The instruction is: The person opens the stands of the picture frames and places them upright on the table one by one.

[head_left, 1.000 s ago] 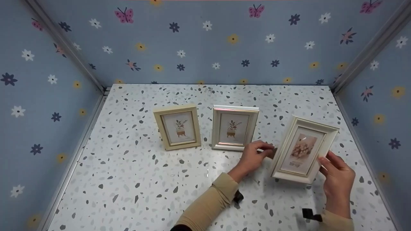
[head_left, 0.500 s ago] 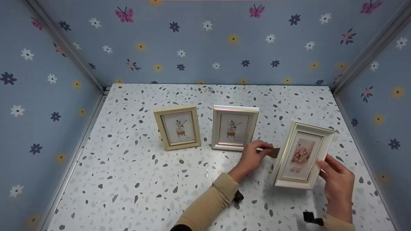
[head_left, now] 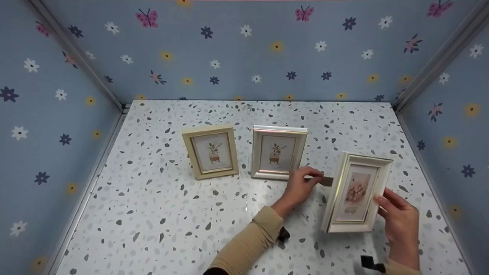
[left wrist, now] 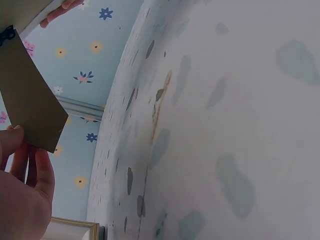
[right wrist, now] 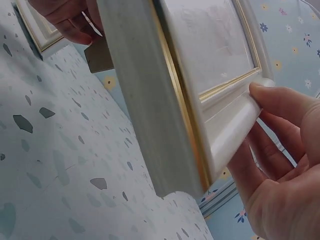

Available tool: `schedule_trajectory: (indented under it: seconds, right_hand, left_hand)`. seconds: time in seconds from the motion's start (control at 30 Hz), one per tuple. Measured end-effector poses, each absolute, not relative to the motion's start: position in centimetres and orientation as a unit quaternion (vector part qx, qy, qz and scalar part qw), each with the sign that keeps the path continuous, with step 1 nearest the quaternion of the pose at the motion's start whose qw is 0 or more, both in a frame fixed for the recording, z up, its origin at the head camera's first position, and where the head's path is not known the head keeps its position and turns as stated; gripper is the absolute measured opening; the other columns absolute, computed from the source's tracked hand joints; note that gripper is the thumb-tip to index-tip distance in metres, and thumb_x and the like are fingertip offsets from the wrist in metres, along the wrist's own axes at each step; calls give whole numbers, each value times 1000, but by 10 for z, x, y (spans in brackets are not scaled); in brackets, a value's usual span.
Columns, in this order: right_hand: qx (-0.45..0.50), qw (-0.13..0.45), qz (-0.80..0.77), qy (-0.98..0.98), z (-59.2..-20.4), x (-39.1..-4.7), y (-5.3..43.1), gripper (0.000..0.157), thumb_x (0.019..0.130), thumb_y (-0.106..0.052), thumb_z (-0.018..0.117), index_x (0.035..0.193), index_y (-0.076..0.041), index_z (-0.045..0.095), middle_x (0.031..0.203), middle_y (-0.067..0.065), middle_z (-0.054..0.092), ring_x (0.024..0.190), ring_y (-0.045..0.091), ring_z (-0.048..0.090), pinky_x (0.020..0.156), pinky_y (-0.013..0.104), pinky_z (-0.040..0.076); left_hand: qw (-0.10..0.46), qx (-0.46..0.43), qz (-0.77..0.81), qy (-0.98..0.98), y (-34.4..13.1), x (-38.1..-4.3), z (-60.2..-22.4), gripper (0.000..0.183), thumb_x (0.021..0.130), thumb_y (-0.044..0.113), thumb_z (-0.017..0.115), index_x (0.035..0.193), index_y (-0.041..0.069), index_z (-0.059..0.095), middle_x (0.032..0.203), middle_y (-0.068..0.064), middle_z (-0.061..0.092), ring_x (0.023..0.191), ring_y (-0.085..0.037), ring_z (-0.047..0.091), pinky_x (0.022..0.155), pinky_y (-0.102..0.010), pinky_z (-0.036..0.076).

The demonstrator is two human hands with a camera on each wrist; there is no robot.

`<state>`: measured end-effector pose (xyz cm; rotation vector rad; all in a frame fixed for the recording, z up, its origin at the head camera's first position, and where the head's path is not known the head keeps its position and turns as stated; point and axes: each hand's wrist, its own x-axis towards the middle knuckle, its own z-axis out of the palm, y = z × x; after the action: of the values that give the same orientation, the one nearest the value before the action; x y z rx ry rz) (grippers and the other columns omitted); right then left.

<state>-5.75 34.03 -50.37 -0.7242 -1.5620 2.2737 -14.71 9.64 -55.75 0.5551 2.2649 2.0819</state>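
My right hand [head_left: 401, 217] grips the right edge of a cream picture frame [head_left: 340, 193] with a gold inner line and a pink flower print, thumb on its front. The frame stands tilted above the tabletop, facing me. My left hand [head_left: 300, 189] pinches a flat brown stand leg [head_left: 326, 181] that sticks out from behind the frame's left side. In the left wrist view the leg [left wrist: 32, 100] widens toward my fingers, with a dark hinge at its other end. The right wrist view shows the frame's thick side [right wrist: 145, 100] close up; its back is mostly hidden there.
A silvery-white picture frame [head_left: 256, 152] stands just beyond my left hand, and a pale yellow picture frame [head_left: 233, 152] to its left. Both carry potted-plant prints. Blue flowered walls [head_left: 229, 46] enclose the speckled white tabletop [head_left: 172, 221] at the back and sides.
My right hand has brought the pink-flower frame down, nearer to me and slightly left, turning it more upright. More of the stand leg shows. My left hand has stayed in place.
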Motion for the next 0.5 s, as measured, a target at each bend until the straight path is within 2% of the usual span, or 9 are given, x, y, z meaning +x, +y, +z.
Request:
schedule_trajectory:
  seconds: [0.2,0.5]
  right_hand:
    - [-263,145,775,-556,-503,-58,338,31,79,15,76,105,-2,77,92,3,75,83,13,72,61,30,59]
    - [-275,146,757,-574,-505,-58,338,33,76,11,80,106,-4,77,93,1,75,82,12,72,62,28,59]
  left_hand:
    - [10,181,661,728,95,-147,-556,12,95,7,67,105,9,74,103,4,69,98,-3,63,81,-20,53]
    - [29,190,654,732,94,-144,-555,22,98,18,65,119,11,69,115,3,67,109,-10,62,84,-21,52]
